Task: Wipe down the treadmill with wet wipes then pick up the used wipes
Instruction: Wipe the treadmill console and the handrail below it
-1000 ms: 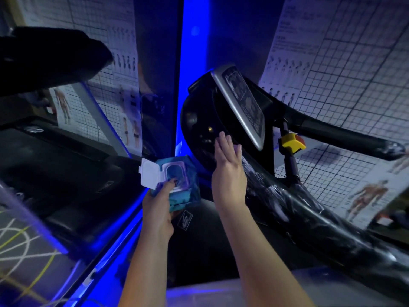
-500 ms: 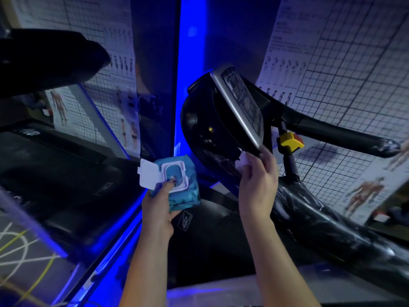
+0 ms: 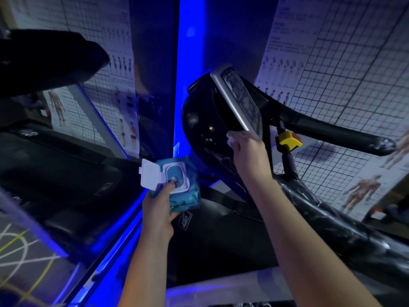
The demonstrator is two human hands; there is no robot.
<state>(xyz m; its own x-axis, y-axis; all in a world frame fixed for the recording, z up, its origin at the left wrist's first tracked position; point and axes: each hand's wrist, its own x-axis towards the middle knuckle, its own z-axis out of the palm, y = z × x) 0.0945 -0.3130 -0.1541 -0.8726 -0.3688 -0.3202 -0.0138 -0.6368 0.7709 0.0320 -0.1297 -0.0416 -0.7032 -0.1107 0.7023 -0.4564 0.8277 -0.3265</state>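
In the blue-lit gym, our right hand [image 3: 249, 151] pinches 1 wipe [image 3: 230, 138] against the console [image 3: 239, 100] to scrub it, while below it our left hand [image 3: 158, 209] grips the open pack [image 3: 183, 196], ready.

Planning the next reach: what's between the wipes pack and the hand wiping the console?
Head view: only the treadmill's black console housing shows across that gap, from the wipes pack to the right hand holding a wet wipe.

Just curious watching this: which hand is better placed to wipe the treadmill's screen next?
Right. The right hand holds a wipe at the lower edge of the console; the left hand grips the wipes pack.
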